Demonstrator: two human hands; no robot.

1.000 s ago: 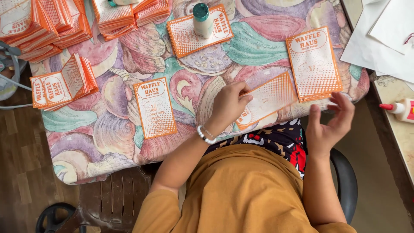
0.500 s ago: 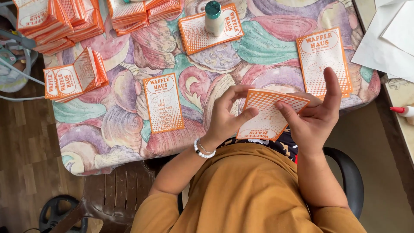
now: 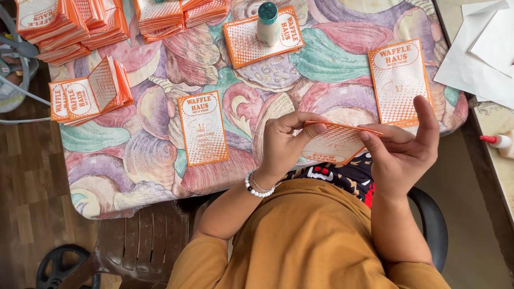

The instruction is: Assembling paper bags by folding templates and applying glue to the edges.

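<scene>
Centre right of frame: my left hand (image 3: 284, 143) and right hand (image 3: 404, 147) pinch opposite ends of an orange paper bag (image 3: 334, 144), held above the table's near edge (image 3: 134, 203). It looks light, thin, easily creased; best gripped at the edges.

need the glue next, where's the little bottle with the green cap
In the head view the bottle with the green cap stands upright at the table's far edge, centre, on an orange-and-white paper sleeve, right of the stacked sleeves.
</scene>
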